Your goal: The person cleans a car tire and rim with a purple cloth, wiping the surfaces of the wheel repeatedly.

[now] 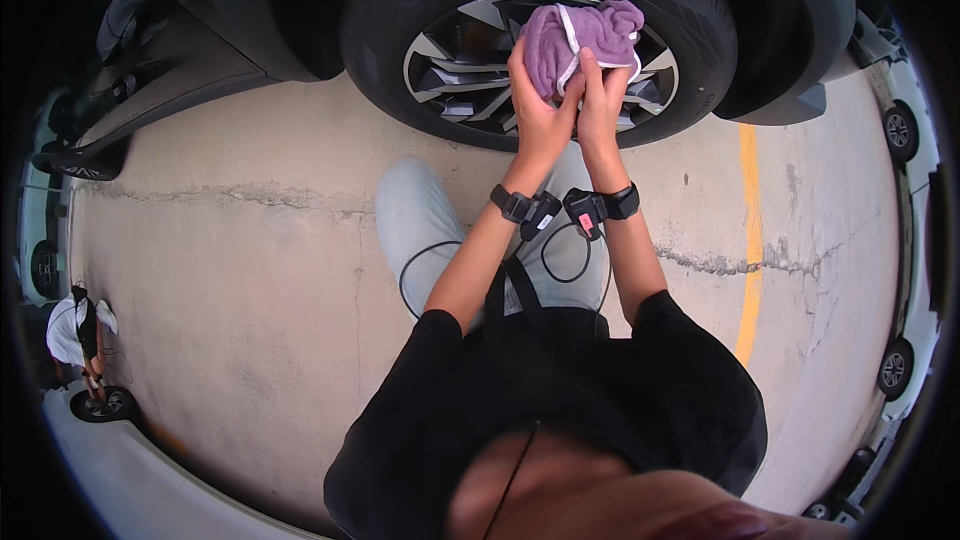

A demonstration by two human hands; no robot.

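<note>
Both of my hands hold a bunched purple cloth (600,34) with white edging. My left hand (541,116) grips its left and lower side, while my right hand (602,101) has its fingers on the lower right. Behind the cloth is a car wheel's alloy rim (465,79), with dark and silver spokes partly covered by cloth and hands. A black rubber tyre (382,37) surrounds the rim. Whether the cloth touches the spokes, I cannot tell. Each wrist wears a black strap with a small device, and thin cables hang from these.
Dark wheel-arch trim (810,22) curves around the tyre. Cracked concrete ground (247,277) bears a yellow painted line (750,240) on the right. At far left, another person (75,330) bends at a wheel (105,405) of a light car. A white vehicle (911,240) stands along the right edge.
</note>
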